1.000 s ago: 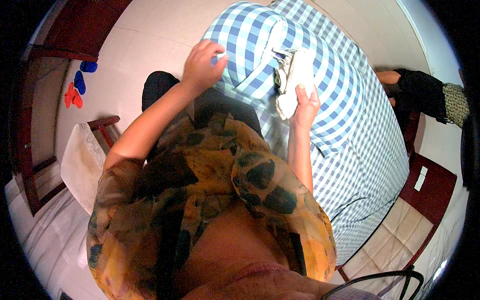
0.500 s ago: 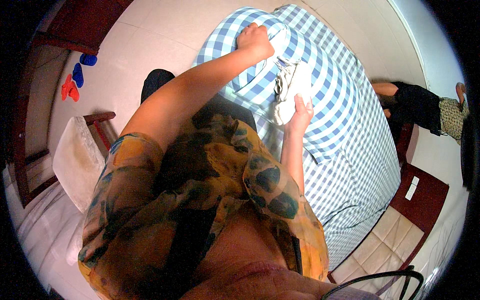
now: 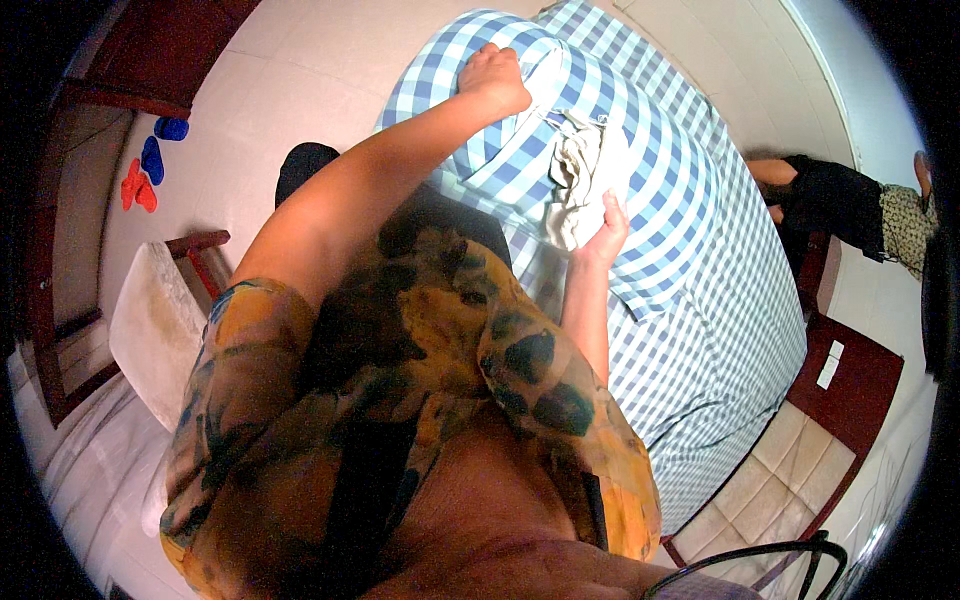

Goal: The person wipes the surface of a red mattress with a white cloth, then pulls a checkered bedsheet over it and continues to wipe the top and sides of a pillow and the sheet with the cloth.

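Observation:
A blue-and-white checked quilt (image 3: 665, 215), bunched and raised, lies before me on a bed with a finer-checked sheet (image 3: 735, 330). My left hand (image 3: 493, 80) is closed in a fist over its far left part; what the fingers hold, if anything, is hidden. Thin pale strings run from near that fist toward a crumpled white cloth-like item (image 3: 585, 165), whose exact kind I cannot make out. My right hand (image 3: 603, 232) grips the near end of this item, thumb on top, just above the quilt.
To the left stands a chair with a cream seat (image 3: 155, 325). Blue slippers (image 3: 152, 160) and red slippers (image 3: 138, 187) lie on the floor beyond it. A padded headboard (image 3: 775, 465) is at the lower right. Another person (image 3: 840, 205) in dark clothing is beyond the bed's right side.
My left fist has shifted slightly left, away from the white item. My right hand keeps its grip, and the white item looks more crumpled and turned. The view has moved a little.

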`<state>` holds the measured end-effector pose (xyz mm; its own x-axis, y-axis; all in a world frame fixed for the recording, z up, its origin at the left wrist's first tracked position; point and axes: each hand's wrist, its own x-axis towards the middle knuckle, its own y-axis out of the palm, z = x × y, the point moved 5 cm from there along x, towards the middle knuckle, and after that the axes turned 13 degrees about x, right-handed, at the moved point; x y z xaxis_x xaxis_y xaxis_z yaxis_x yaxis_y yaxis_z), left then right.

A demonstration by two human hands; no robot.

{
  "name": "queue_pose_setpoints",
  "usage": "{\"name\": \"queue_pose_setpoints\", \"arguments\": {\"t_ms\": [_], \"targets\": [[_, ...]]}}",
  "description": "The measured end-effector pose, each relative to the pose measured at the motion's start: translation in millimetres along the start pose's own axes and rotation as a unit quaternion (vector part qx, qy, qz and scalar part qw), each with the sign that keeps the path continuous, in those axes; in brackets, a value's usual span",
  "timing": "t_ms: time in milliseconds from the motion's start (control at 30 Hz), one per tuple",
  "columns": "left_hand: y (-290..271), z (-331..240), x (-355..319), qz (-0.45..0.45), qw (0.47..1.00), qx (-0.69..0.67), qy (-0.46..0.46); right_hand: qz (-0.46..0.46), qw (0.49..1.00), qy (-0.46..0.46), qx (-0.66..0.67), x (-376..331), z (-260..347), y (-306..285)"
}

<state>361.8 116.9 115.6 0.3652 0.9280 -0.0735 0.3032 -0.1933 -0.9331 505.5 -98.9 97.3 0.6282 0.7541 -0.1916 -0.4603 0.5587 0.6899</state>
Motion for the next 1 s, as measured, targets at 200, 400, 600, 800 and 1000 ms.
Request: {"name": "queue_pose_setpoints", "arguments": {"t_ms": [200,400,600,800,1000], "targets": [[-14.7,-13.0,-14.4,0.033,0.999,0.027,-0.014,0.001,0.994,0.043,0.096,10.8,-8.8,-25.6],[-14.2,-6.9,-15.2,0.012,1.000,0.011,-0.005,0.050,0.974,0.119,0.186,11.5,-11.8,-24.7],[-15.5,-20.8,-23.8,-0.080,0.994,0.074,0.000,0.033,0.986,0.092,0.138,22.3,-18.9,-44.7],[-13.4,-16.1,-16.0,-0.086,0.993,0.077,-0.007,0.047,0.985,0.099,0.135,23.4,-21.3,-44.9],[-19.9,-27.0,-9.6,0.021,0.990,0.141,0.009,0.060,0.987,0.091,0.122,24.0,-21.6,-45.7]]}}
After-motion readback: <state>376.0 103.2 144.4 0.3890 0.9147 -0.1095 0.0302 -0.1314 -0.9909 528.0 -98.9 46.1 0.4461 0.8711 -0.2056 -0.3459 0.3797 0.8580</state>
